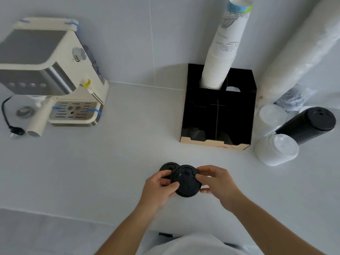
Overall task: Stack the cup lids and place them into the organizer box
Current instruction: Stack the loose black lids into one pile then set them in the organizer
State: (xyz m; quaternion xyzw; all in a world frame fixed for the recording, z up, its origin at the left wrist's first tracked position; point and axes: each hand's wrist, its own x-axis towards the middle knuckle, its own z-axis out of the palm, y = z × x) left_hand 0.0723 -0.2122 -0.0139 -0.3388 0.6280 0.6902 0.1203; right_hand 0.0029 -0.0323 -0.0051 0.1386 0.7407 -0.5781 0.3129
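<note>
Both hands hold a black round cup lid just above the white counter, near its front edge. My left hand pinches the lid's left rim and my right hand grips its right rim. A second black lid lies on the counter behind and to the left, partly covered by the held one. The black organizer box stands farther back, its front compartments open at the top. A tall stack of white paper cups rises from its rear slot.
A cream espresso machine with a power cord stands at the left. Right of the box lie two sleeves of white lids, a sleeve of black lids and a long wrapped cup sleeve that leans on the wall.
</note>
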